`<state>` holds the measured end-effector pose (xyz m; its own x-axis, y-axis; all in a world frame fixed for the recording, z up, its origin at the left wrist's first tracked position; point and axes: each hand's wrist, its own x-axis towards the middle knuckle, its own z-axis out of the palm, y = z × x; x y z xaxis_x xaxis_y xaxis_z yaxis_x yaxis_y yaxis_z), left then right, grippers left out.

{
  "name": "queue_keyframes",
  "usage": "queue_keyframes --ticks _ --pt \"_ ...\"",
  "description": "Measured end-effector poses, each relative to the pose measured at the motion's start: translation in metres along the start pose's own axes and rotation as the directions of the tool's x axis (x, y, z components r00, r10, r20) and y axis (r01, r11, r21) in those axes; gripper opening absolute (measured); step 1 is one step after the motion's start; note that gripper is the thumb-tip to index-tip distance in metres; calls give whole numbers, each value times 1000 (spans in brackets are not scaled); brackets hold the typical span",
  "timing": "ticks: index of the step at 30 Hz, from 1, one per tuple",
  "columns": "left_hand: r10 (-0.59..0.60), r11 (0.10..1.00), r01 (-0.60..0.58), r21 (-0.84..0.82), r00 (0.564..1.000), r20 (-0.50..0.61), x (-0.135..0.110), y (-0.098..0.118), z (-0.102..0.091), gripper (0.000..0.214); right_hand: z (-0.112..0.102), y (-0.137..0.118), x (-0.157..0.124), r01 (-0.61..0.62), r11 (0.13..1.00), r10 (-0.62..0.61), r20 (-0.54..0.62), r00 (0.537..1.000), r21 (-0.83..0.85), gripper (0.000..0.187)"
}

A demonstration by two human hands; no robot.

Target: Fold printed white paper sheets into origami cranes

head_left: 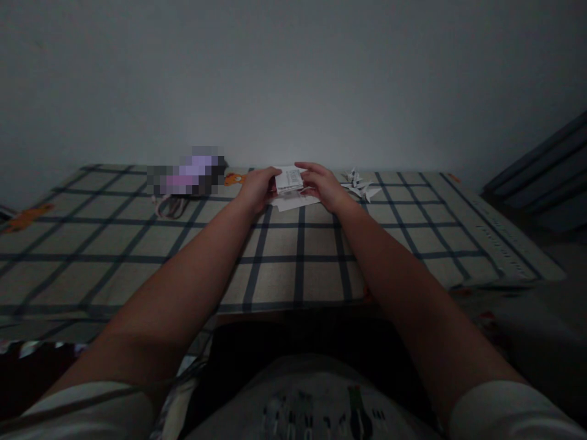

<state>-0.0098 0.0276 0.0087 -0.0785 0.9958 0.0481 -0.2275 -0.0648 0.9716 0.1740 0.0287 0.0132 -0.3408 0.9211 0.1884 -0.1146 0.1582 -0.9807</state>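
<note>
A folded piece of printed white paper [288, 178] is held just above the table, near its far edge. My left hand [258, 190] grips the paper's left side, thumb on top and the other fingers mostly hidden beneath. At the right side, my right hand [323, 186] holds the edge with bent fingers, while one finger reaches out over the far corner. Below the folded piece lie flat white paper sheets [298, 203]. Just right of my right hand rest pointed folded-paper shapes [364, 190], resembling origami, with some print on them.
A checked tablecloth [316, 241] covers the table, which meets a grey wall [293, 79] at the back. To the left sits a purple item [190, 174], blurred by pixelation, with a looped strap or cord [170, 208] in front. Dark slatted panels [541, 177] stand at the right.
</note>
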Motion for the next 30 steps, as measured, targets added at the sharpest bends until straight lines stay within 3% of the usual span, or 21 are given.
queue_keyframes --ticks 5,9,16,21,23,26,30 --pt "-10 1000 10 -30 1000 18 -5 1 3 12 2 2 0 23 1000 -23 10 1000 6 35" --pt "15 999 -17 38 999 41 -3 -2 4 17 3 5 3 28 1000 -28 -26 999 9 20" --pt "2 999 -10 41 980 198 -8 1 4 32 -5 13 12 67 998 -67 -140 988 -5 22" --pt "15 991 -34 132 990 139 -10 2 4 17 -2 10 9 69 997 -71 -142 987 -22 16" --pt "25 985 -40 166 996 91 -11 2 4 14 -1 9 9 82 995 -92 -183 979 -63 23" --pt "59 971 -64 230 998 29 -12 1 3 16 -1 10 10 105 981 -140 -222 965 -163 27" --pt "98 963 -86 257 995 -31 -10 -1 2 18 -3 14 11 117 921 -180 -140 974 -371 14"
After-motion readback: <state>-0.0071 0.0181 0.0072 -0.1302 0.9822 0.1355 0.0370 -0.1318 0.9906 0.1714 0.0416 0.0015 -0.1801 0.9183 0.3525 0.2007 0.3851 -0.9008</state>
